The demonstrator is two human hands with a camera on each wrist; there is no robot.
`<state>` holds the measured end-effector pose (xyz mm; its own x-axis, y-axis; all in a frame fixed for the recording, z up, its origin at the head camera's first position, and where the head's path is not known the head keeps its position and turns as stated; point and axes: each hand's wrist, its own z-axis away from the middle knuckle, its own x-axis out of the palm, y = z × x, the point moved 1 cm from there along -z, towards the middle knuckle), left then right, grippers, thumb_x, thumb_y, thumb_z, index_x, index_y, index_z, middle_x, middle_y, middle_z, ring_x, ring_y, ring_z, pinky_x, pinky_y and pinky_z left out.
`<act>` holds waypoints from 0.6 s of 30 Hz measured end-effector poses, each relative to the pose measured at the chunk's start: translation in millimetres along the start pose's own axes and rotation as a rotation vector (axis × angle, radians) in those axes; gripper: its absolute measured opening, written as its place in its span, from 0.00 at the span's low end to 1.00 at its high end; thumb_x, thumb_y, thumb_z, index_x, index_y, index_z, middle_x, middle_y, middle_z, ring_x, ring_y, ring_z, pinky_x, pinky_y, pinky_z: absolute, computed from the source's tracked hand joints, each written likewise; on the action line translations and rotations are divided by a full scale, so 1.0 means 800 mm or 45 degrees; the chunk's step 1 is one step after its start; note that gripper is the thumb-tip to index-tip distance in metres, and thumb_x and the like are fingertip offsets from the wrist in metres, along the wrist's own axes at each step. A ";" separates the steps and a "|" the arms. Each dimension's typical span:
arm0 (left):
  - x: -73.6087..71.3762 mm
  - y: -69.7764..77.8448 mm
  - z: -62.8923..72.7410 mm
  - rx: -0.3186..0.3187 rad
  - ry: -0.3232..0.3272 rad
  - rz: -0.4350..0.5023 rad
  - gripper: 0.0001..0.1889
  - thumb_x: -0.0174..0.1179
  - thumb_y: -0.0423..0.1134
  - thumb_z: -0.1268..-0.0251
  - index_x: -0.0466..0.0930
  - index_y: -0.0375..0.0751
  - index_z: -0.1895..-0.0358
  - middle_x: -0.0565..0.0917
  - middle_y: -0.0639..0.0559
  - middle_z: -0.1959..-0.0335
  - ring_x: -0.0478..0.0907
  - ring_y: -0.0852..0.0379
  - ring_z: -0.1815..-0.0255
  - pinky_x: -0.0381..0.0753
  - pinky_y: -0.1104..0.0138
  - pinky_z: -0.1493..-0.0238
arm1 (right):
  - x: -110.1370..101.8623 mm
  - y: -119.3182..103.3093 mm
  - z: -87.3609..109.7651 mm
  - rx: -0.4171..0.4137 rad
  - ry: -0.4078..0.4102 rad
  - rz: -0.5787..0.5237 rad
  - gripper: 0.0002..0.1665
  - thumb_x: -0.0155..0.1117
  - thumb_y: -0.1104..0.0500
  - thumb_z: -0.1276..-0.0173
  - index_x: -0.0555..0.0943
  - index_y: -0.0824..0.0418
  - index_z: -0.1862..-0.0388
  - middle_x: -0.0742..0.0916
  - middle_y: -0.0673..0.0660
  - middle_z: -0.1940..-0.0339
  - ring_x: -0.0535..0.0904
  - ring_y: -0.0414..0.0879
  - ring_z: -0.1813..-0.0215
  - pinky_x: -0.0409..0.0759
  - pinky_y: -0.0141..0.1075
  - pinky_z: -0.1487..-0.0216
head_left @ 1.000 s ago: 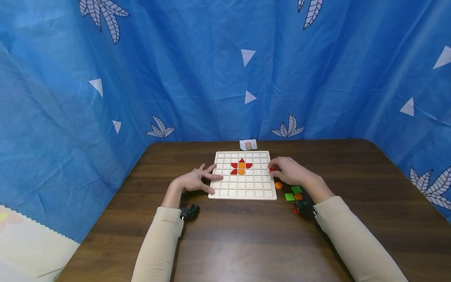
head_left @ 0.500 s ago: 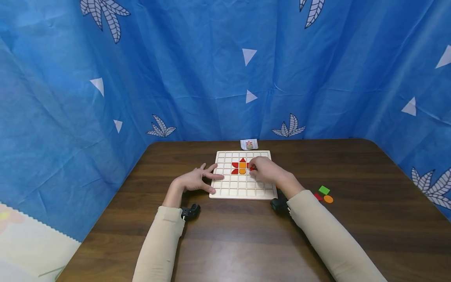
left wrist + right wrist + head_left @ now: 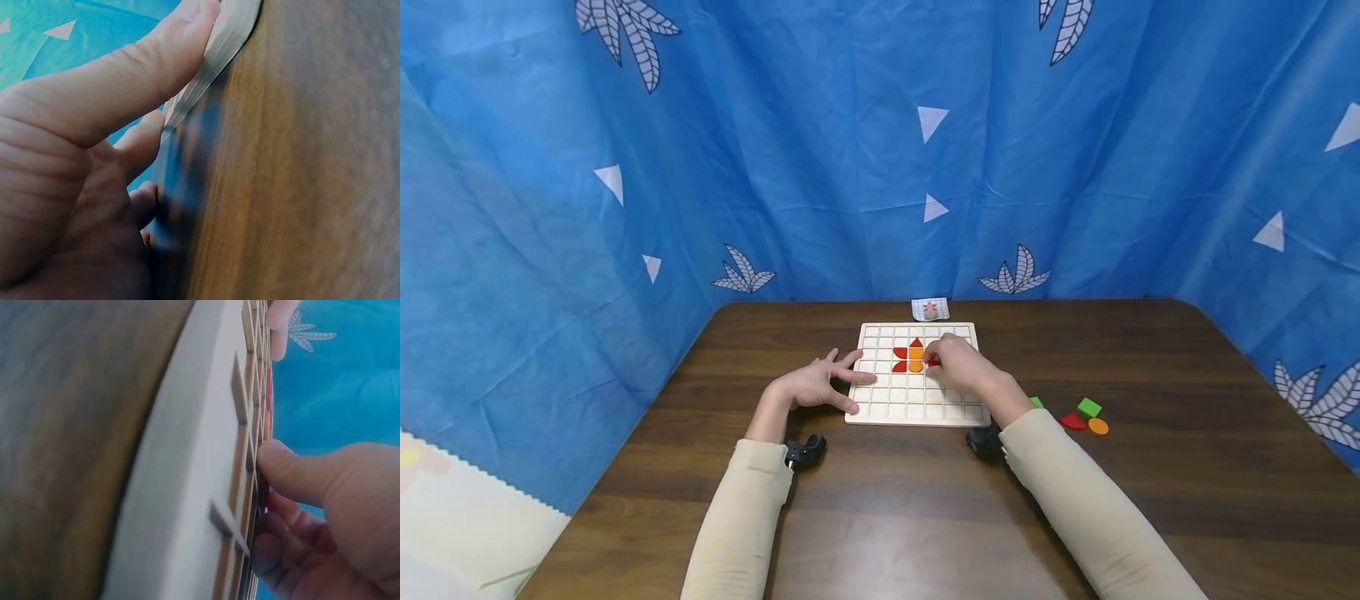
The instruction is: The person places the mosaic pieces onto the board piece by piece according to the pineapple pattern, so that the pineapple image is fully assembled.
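Note:
A pale wooden grid board (image 3: 880,396) lies on the table. Spread fingers of my left hand (image 3: 812,383) rest on its left edge; the left wrist view has the thumb (image 3: 144,81) against the rim. My right hand (image 3: 962,363) pinches a red tile (image 3: 933,362) between thumb and fingers, low over the grid, just right of an orange round tile (image 3: 916,367). In the right wrist view this red tile (image 3: 264,494) is mostly hidden by the fingers. An orange square (image 3: 916,353), a red triangle (image 3: 916,342) and red curved tiles (image 3: 900,353) sit in the cells.
Right of the board lie a green tile (image 3: 1089,407), a red tile (image 3: 1072,422) and an orange round tile (image 3: 1098,427); another green tile (image 3: 1036,402) is partly covered by the right arm. A small printed card (image 3: 930,309) lies behind the board, before a blue curtain (image 3: 850,167).
My right hand has moved left from the board's right edge to beside the orange round tile, carrying the red tile. The left hand has stayed in place.

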<state>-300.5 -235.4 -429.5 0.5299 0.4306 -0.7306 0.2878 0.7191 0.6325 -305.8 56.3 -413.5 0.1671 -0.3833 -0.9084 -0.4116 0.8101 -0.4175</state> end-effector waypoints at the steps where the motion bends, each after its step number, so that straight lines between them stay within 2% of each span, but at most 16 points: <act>1: 0.000 0.001 0.001 -0.002 0.000 -0.001 0.33 0.74 0.51 0.41 0.77 0.65 0.30 0.47 0.54 0.13 0.26 0.36 0.14 0.34 0.27 0.23 | 0.001 0.000 0.000 0.013 -0.001 -0.019 0.15 0.70 0.60 0.29 0.86 0.64 0.46 0.86 0.59 0.54 0.77 0.50 0.53 0.81 0.45 0.43; 7: 0.001 0.001 0.002 0.004 0.003 0.014 0.33 0.75 0.51 0.41 0.78 0.64 0.30 0.47 0.54 0.13 0.26 0.35 0.14 0.34 0.28 0.23 | 0.003 0.000 -0.002 0.083 0.009 -0.113 0.15 0.69 0.62 0.29 0.86 0.63 0.45 0.87 0.57 0.55 0.77 0.50 0.55 0.81 0.44 0.44; 12: 0.000 0.000 0.002 -0.001 0.008 0.003 0.33 0.75 0.50 0.40 0.77 0.65 0.30 0.47 0.55 0.13 0.26 0.36 0.14 0.38 0.28 0.23 | 0.003 -0.001 -0.004 0.053 0.048 -0.124 0.11 0.67 0.65 0.30 0.87 0.62 0.50 0.87 0.56 0.59 0.78 0.49 0.56 0.81 0.44 0.46; 18: 0.001 0.001 0.000 0.009 -0.001 0.001 0.33 0.75 0.51 0.40 0.77 0.64 0.30 0.47 0.55 0.13 0.26 0.36 0.14 0.34 0.28 0.23 | 0.002 0.001 -0.002 0.032 0.066 -0.136 0.11 0.66 0.69 0.33 0.87 0.61 0.53 0.86 0.54 0.62 0.78 0.48 0.57 0.80 0.43 0.48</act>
<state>-299.5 -234.4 -429.3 0.5305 0.4308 -0.7301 0.2932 0.7149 0.6348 -307.1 56.1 -415.1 0.1621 -0.4897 -0.8567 -0.3710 0.7742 -0.5128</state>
